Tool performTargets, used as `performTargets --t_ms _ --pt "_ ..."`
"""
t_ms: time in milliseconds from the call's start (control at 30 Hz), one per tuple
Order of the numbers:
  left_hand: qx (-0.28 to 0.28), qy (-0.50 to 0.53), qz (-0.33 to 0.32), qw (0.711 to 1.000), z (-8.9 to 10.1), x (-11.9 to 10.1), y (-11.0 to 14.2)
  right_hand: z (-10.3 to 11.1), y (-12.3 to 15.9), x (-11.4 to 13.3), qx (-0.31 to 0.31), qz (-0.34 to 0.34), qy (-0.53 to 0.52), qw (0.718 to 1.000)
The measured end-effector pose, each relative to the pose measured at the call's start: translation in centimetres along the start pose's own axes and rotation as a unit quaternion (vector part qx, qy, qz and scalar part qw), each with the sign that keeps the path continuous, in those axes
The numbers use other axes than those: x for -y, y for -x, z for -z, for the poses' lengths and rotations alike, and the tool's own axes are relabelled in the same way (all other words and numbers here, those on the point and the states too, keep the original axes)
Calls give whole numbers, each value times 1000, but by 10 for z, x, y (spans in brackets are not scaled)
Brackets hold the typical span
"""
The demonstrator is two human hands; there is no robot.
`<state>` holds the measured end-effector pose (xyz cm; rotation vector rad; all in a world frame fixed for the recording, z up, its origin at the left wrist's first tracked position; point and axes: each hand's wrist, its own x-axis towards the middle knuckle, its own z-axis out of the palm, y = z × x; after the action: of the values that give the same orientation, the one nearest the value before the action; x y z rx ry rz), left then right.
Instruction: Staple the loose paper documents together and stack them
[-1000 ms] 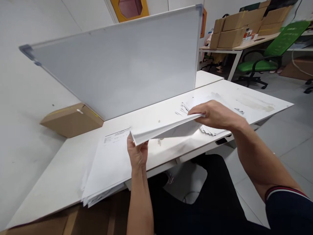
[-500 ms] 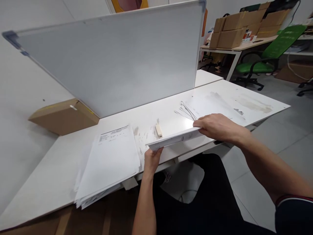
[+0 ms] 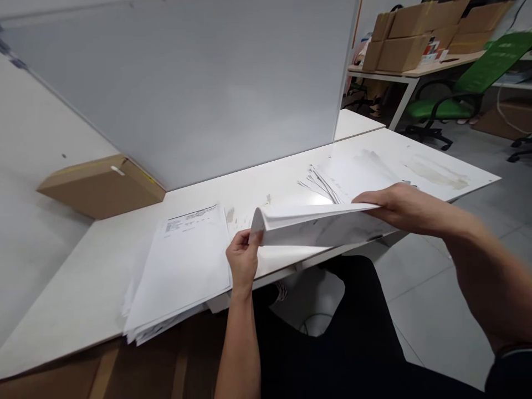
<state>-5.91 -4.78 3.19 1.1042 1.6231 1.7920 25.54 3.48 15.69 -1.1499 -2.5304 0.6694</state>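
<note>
Pinching curled left end of bent white paper [image 3: 320, 213] with fingers [image 3: 241, 239] of left hand [image 3: 244, 263]; gripping right end with right hand [image 3: 403, 205]. Holding it over near edge of desk [image 3: 62, 288]. Got printed stack [image 3: 183, 271] to left, fanned sheets [image 3: 349, 180] to right. Farther out, got whiteboard [image 3: 216, 88] along far side, cardboard box [image 3: 103, 188] far left.

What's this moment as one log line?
left hand: holding bent paper | right hand: holding same paper | paper stack: on desk
</note>
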Motion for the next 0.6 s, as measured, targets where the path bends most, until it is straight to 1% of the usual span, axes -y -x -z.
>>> performTargets --t_ms 33,67,100,133,167,200,267,300,367,433,500,600 --pt "1 0 5 1000 -1 1 -2 -4 2 -8 53 -30 -47 997" --pt "10 -11 14 1000 -3 4 -3 -11 4 -17 118 -65 -99 986" --pt "27 -38 24 999 -5 9 -4 -22 6 -26 183 -101 -155 966" --pt "47 -78 29 995 -7 15 -4 -35 9 -35 233 -133 -213 939" --pt "69 -125 26 989 -9 22 -4 -50 12 -44 268 -161 -267 911" --pt "88 -172 8 981 -11 29 -3 -65 16 -51 281 -184 -310 889" --pt "106 -250 -40 962 -15 41 -2 -93 27 -62 264 -214 -380 860" --pt "104 -275 -62 954 -16 45 -1 -104 33 -65 249 -223 -409 849" --pt "83 -300 -85 947 -18 52 -2 -119 44 -68 225 -237 -457 827" --pt "57 -297 -98 948 -19 55 -6 -126 53 -69 210 -257 -487 808" --pt "40 -281 -116 952 -19 57 -10 -128 58 -67 198 -280 -508 790" --pt "56 -276 -131 951 -19 58 -15 -128 61 -63 184 -300 -536 768"
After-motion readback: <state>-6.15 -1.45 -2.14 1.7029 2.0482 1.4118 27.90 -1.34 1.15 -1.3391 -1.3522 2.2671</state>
